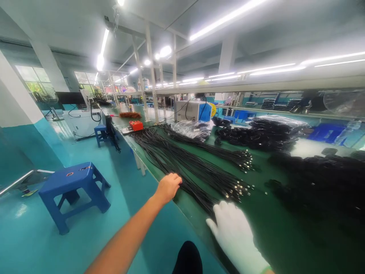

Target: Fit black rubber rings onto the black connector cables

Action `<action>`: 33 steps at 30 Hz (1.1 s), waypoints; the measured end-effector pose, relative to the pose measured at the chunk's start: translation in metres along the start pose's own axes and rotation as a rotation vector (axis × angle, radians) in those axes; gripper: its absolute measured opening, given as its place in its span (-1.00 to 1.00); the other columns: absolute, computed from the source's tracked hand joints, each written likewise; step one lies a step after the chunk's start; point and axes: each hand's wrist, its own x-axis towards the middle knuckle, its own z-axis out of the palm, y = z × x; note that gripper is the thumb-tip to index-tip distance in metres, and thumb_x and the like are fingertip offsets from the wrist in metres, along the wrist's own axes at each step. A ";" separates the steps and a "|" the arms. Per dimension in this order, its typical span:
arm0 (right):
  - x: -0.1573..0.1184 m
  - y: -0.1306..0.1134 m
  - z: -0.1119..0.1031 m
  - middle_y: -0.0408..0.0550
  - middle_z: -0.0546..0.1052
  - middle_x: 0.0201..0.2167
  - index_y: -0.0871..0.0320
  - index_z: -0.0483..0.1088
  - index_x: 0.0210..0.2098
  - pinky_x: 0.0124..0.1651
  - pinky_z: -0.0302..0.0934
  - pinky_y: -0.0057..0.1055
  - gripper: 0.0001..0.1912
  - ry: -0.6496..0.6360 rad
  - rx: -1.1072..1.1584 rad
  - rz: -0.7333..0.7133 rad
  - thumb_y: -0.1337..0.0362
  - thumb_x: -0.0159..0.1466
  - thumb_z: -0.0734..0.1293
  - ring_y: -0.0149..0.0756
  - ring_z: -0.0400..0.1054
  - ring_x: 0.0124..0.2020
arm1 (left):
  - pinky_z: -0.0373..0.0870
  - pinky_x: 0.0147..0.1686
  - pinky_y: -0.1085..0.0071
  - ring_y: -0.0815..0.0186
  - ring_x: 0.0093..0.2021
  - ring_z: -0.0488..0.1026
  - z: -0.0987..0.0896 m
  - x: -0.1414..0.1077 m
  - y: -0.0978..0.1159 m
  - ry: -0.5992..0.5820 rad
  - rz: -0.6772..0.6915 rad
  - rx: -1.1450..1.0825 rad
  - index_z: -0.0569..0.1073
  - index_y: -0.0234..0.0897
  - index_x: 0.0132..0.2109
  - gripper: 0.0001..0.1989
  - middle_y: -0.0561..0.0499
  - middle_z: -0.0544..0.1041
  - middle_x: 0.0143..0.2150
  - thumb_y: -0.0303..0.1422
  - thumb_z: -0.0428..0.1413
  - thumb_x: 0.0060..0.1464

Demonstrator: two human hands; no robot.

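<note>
Three long bundles of black cables lie side by side along the green worktop. My bare left hand (169, 187) is closed over the near cable bundle (196, 194), partway along it, at the table's front edge. My right hand (232, 224), in a white glove, curls round the same bundle close to its right end. The glove hides the tips of these cables. Beside it, the middle cable bundle (199, 165) ends in shiny metal connectors (238, 189). Behind that lies the far cable bundle (209, 149), also with metal ends.
Heaps of black coiled cables (319, 186) cover the table's right side. Clear plastic bags (191, 129), a white and blue machine (192, 111) and a red box (136, 125) stand farther back. On the floor to the left is a blue stool (74, 179).
</note>
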 end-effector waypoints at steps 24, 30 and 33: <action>-0.009 0.010 -0.004 0.08 0.47 -0.31 0.18 0.42 -0.36 -0.27 0.19 -0.22 -0.81 -0.151 0.012 0.032 0.38 0.23 0.17 -0.05 0.37 -0.25 | 0.19 -0.14 0.31 0.24 -0.22 0.31 -0.021 -0.010 -0.002 -0.185 0.152 -0.263 0.41 -0.24 -0.42 -0.88 0.06 0.43 -0.32 -0.35 0.22 -0.08; -0.023 0.033 -0.029 0.01 0.44 -0.02 0.04 0.39 -0.10 -0.05 0.23 -0.09 -0.61 0.197 0.376 0.152 0.01 0.28 0.10 -0.03 0.33 -0.04 | 0.22 -0.06 0.31 0.26 -0.17 0.37 -0.060 0.003 0.014 0.028 0.172 -0.548 0.49 -0.22 -0.24 -0.87 0.01 0.50 -0.25 -0.37 0.04 0.12; -0.030 0.037 -0.033 -0.09 0.32 0.16 -0.09 0.13 0.19 0.06 0.20 -0.01 -0.39 0.298 0.575 0.139 -0.12 0.19 0.16 0.00 0.21 0.14 | 0.28 -0.11 0.36 0.28 -0.21 0.40 -0.071 0.017 0.045 0.128 0.212 -0.709 0.52 -0.25 -0.29 -0.83 0.00 0.52 -0.28 -0.32 0.05 0.13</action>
